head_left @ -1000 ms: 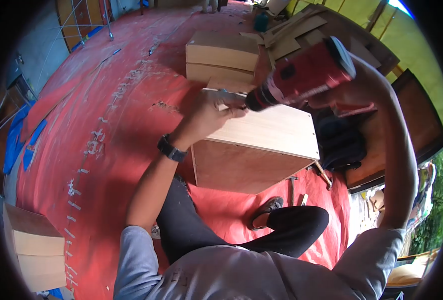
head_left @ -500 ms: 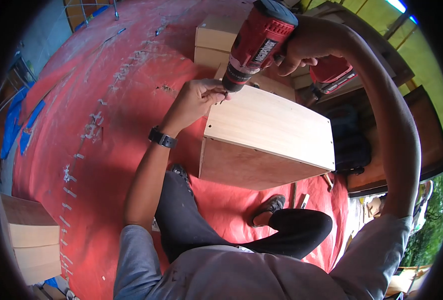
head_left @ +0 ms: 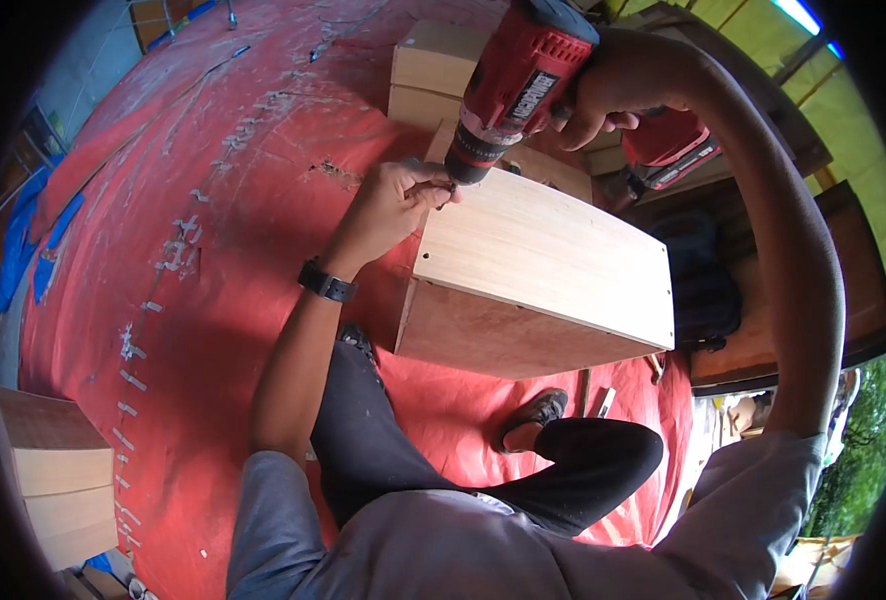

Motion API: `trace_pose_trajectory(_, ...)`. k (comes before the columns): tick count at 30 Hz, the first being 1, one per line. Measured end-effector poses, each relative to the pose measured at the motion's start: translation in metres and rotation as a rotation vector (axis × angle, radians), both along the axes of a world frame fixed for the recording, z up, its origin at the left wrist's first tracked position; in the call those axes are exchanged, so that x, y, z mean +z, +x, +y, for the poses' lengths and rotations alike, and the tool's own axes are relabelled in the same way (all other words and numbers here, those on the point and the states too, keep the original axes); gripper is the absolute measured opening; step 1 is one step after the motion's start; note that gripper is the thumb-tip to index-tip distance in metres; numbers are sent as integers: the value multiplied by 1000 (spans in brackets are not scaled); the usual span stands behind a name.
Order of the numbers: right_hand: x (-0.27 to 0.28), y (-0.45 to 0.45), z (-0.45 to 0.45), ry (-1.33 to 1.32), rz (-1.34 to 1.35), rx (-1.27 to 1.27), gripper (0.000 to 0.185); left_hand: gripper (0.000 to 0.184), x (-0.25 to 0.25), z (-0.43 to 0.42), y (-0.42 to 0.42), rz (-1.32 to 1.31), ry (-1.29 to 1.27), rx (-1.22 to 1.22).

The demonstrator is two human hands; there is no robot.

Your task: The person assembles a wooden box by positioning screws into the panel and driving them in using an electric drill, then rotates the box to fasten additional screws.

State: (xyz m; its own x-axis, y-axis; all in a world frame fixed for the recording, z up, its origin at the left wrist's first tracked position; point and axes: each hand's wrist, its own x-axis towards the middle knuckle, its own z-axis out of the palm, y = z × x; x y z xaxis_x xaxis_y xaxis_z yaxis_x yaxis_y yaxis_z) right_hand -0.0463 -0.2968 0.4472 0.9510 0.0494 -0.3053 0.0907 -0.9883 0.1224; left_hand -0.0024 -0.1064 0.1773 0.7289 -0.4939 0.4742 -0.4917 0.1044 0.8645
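My right hand (head_left: 618,95) is wrapped round the grip of a red and black cordless drill (head_left: 531,80), which points down at the near-left end of a pale wooden box (head_left: 553,260). At the drill's tip, the fingers of my left hand (head_left: 400,198) are pinched on a small dark screw (head_left: 450,197), mostly hidden by the fingertips and chuck. They are right at the box's upper left corner. The box's top panel has small dark holes near its corners, and its near side is browner plywood.
More wooden boxes stand behind (head_left: 433,70) and at the lower left (head_left: 63,490). A red sheet (head_left: 233,330) covers the floor. Dark wooden panels and a dark bag (head_left: 698,295) lie to the right. My shoe (head_left: 538,415) is close to the box's near side.
The view has shifted slightly, so the box appears a little further right. Both hands keep their hold, with the drill still against the screw at the same corner.
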Motion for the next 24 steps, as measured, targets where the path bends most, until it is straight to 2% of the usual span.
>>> trace_pose_trajectory(4, -5, 0, -1, 108, 15, 32, 26, 17, -1, 0, -3, -36, 26, 38)
trace_pose_trajectory(6, -6, 0, 2, 46, -7, 10, 26, 17, -7, -1, 0, -102, -17, 49)
trace_pose_trajectory(12, -2, 8, 9, -42, 13, -26, 22, 17, 1, 4, -4, 87, 83, 34)
trace_pose_trajectory(15, 2, 10, 13, -54, 84, -38, 19, 18, -4, 1, -4, 14, -4, 37)
trace_pose_trajectory(20, 9, 14, 17, -64, 188, -69, 18, 19, -4, 3, -3, 24, 8, 44)
trace_pose_trajectory(24, 0, 13, 15, -164, 96, -91, 19, 19, -4, 6, -1, 24, 9, 22)
